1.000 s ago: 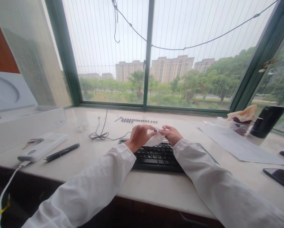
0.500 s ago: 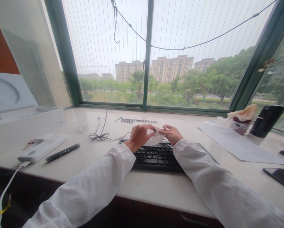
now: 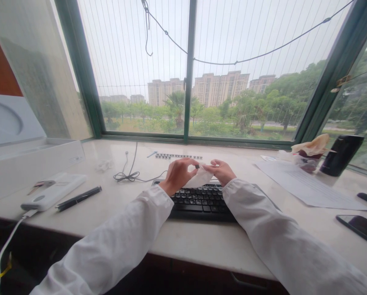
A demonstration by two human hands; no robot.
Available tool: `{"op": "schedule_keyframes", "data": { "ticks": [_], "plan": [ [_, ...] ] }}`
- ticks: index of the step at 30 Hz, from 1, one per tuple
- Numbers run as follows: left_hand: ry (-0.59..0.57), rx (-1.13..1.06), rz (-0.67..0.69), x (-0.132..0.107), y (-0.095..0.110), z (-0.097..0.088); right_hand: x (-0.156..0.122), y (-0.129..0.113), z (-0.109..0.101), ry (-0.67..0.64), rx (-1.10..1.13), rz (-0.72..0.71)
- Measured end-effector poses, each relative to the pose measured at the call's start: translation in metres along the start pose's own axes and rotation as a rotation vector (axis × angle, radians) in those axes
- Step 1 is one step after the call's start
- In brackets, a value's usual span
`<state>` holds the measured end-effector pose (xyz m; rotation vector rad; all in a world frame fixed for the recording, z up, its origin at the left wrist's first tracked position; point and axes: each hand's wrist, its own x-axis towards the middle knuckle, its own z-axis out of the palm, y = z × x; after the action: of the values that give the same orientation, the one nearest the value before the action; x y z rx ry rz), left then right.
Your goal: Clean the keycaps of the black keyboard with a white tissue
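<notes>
My left hand pinches a small black keycap between thumb and forefinger. A thin white tissue hangs between the two hands, and my right hand is closed on its right part. Both hands are above the far part of a black keyboard, whose left and middle front keys show; my hands and sleeves hide the rest. Behind the hands, several loose keycaps lie in rows on the white tabletop, with a thin blue tool at their left end.
On the left are a coiled black cable, a black pen, a white power bank with keys on it, and a white box. To the right lie paper sheets, a phone and a black cylinder.
My hands have drawn slightly apart, and the keycap in my left fingers now shows clear of the tissue. The whole view has shifted a little.
</notes>
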<state>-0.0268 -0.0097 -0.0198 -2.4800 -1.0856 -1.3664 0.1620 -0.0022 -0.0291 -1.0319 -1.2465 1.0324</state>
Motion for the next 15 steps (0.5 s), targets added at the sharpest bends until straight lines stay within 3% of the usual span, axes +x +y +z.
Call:
{"op": "schedule_keyframes", "data": {
  "ticks": [4,7,9,13,15],
  "plan": [
    [-0.021,0.01,-0.009,0.001,0.0,-0.004,0.006,-0.006,-0.014,0.229,-0.089,-0.057],
    [-0.047,-0.004,0.007,0.002,-0.001,-0.005,0.011,-0.01,-0.031,0.466,-0.328,-0.116],
    [-0.068,-0.02,0.023,0.002,-0.002,-0.005,0.013,-0.011,-0.04,0.553,-0.526,-0.115],
    [-0.082,-0.028,0.043,0.002,-0.003,-0.006,0.015,-0.006,-0.042,0.448,-0.846,-0.084],
    [-0.077,-0.021,0.046,0.003,-0.005,-0.007,0.012,-0.003,-0.035,0.38,-0.972,-0.15]
  ]
}}
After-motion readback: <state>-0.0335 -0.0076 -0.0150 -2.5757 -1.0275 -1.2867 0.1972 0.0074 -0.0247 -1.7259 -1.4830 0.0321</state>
